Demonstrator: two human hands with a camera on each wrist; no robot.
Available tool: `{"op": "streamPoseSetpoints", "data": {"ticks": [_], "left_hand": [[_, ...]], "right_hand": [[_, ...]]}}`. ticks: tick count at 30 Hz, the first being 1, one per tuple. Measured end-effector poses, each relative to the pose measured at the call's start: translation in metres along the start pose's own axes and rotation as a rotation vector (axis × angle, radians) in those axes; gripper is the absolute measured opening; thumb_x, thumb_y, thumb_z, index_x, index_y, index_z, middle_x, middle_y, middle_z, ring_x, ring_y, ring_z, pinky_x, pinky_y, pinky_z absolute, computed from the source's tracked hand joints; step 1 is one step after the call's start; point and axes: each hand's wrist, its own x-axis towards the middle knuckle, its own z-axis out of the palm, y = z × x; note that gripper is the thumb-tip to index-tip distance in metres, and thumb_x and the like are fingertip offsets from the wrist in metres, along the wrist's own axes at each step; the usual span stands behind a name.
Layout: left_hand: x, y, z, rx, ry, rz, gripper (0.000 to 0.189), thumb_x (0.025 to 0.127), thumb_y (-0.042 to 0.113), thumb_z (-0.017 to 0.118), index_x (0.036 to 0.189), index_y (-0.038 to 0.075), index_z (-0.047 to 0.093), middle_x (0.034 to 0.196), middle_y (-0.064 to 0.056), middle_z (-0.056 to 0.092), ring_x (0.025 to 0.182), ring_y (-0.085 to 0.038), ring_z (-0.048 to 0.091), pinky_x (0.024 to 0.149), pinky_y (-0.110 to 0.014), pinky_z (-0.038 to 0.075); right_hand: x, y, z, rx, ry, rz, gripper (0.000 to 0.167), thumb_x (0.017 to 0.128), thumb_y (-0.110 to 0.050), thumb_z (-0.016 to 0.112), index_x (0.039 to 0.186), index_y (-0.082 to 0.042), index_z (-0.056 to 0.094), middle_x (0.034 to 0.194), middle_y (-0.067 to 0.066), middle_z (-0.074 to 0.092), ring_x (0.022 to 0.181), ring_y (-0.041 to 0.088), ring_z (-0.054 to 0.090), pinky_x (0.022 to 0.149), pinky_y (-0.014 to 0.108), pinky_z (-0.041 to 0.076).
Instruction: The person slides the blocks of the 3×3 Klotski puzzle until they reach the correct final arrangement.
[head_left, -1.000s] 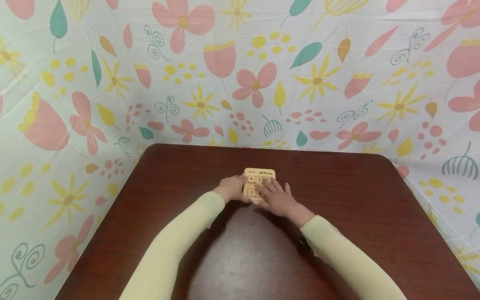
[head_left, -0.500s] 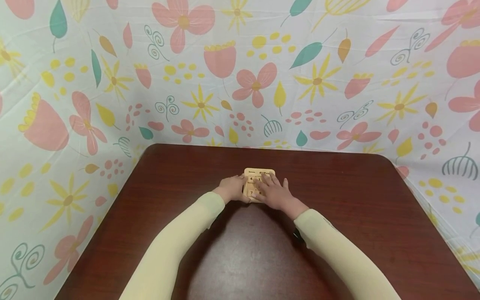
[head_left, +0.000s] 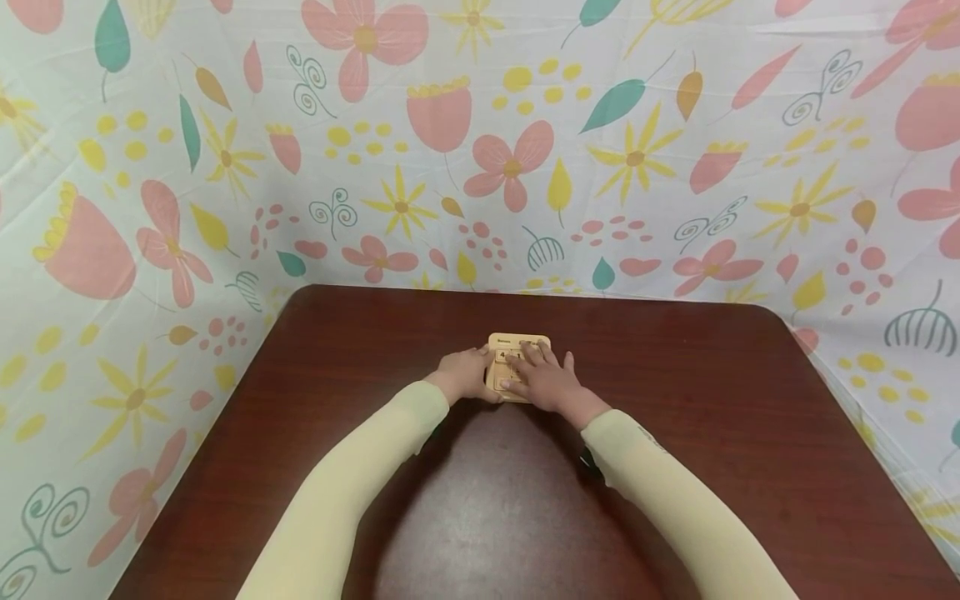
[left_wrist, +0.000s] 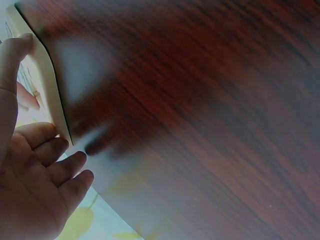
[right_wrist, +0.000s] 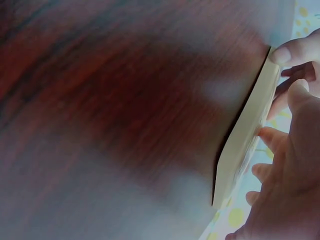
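A small wooden number slide puzzle [head_left: 498, 342] lies on the table, its printed header at the far side and tiles marked 4 and 1 showing. My left hand [head_left: 463, 375] holds its left side, thumb at the near corner and forefinger farther up the edge. In the left wrist view, the other fingers of that hand are loosely bent beside the board's pale edge [left_wrist: 50, 80]. Over the right part of the puzzle, my right hand [head_left: 551, 385] lies with fingers spread, fingertips on the tiles. It hides most of the lower and right tiles.
The dark red-brown wooden table [head_left: 675, 383] has rounded far corners and a glossy patch near the front. A white cloth [head_left: 517, 217] printed with flowers and leaves hangs behind it and along both sides.
My right hand has slid a little to the left and away from me over the puzzle, covering more of the tiles. The left hand keeps its place on the edge.
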Motion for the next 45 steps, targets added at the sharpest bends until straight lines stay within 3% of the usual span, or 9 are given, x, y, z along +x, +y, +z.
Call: {"op": "streamPoseSetpoints", "data": {"ticks": [7,14,22,28,45], "left_hand": [[-0.001,0.000,-0.001,-0.002,0.002,0.005,0.094,0.086,0.058,0.075,0.161,0.015,0.037,0.169,-0.005,0.034,0.153,-0.023,0.041,0.111,-0.045,0.051],[0.004,-0.003,0.004,0.037,-0.009,0.013,0.094,0.087,0.062,0.071,0.161,0.017,0.035,0.170,-0.002,0.031,0.158,-0.021,0.030,0.116,-0.044,0.047],[0.001,-0.003,0.005,0.140,-0.012,0.037,0.094,0.091,0.068,0.063,0.162,0.016,0.032,0.171,-0.003,0.029,0.161,-0.022,0.022,0.125,-0.040,0.035],[-0.001,-0.002,0.005,0.136,-0.033,0.029,0.095,0.092,0.070,0.060,0.164,0.017,0.027,0.172,-0.003,0.024,0.162,-0.020,0.019,0.130,-0.040,0.026],[-0.003,0.000,0.003,0.137,-0.012,0.042,0.093,0.093,0.065,0.062,0.163,0.014,0.029,0.172,-0.003,0.025,0.161,-0.020,0.023,0.129,-0.038,0.028]], "right_hand": [[-0.002,-0.002,-0.002,0.008,0.002,0.003,0.066,0.106,-0.054,0.042,0.163,-0.022,0.031,0.174,0.013,0.016,0.161,0.043,0.005,0.119,0.079,0.007],[-0.005,-0.001,0.000,0.026,0.013,-0.003,0.065,0.106,-0.054,0.044,0.162,-0.022,0.033,0.173,0.014,0.017,0.161,0.044,0.007,0.119,0.080,0.007],[-0.009,-0.002,0.004,0.013,0.022,-0.019,0.064,0.106,-0.053,0.044,0.161,-0.020,0.037,0.173,0.014,0.019,0.160,0.045,0.009,0.118,0.080,0.008],[-0.014,-0.004,0.006,-0.005,0.019,-0.018,0.066,0.105,-0.055,0.046,0.161,-0.022,0.037,0.172,0.014,0.023,0.161,0.043,0.011,0.118,0.081,0.011],[-0.018,-0.006,0.009,-0.009,0.016,-0.006,0.069,0.104,-0.059,0.044,0.162,-0.023,0.034,0.172,0.013,0.023,0.160,0.043,0.013,0.118,0.080,0.011]]}}
